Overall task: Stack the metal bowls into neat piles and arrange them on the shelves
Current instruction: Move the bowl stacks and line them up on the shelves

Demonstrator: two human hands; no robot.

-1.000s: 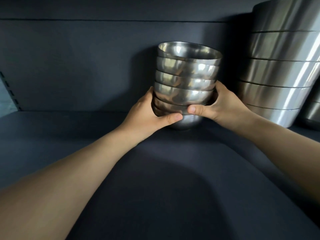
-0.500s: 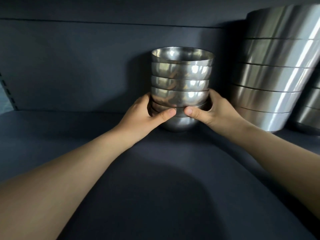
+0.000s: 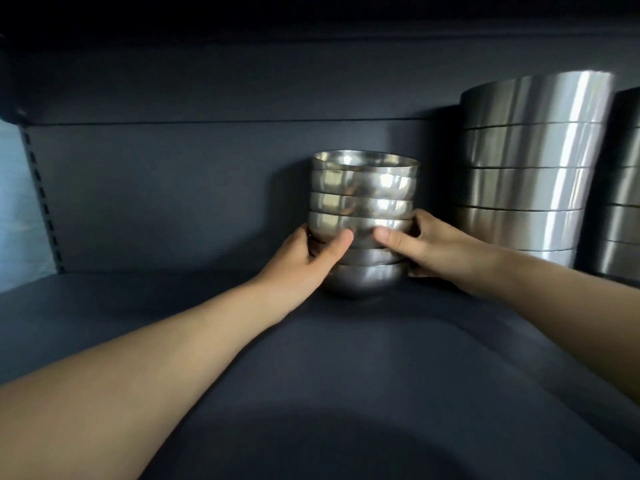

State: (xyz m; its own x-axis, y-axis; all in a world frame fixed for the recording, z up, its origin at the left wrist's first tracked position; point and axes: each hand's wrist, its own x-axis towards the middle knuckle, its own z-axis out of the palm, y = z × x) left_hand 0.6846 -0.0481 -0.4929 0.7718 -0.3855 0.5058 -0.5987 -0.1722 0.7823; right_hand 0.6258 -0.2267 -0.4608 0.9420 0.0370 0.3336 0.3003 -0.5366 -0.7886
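Stack of small steel bowls (image 3: 363,202) now upright, base on shelf board (image 3: 346,358); tilted a second ago. Left hand (image 3: 308,258) and right hand (image 3: 436,247) clasp lower bowls, thumbs in front. Larger bowl pile (image 3: 526,168) just beyond right hand. Placement judged nearly complete.

The small bowl stack (image 3: 362,202) was shiny silver with mirror glints. The big bowl stack (image 3: 526,174) was brushed silver with a bright vertical streak, and the far-right stack (image 3: 623,220) was darker grey-silver. The shelf (image 3: 311,375) and back panel (image 3: 173,185) were matte dark navy. The left upright (image 3: 41,199) had a row of black slots.
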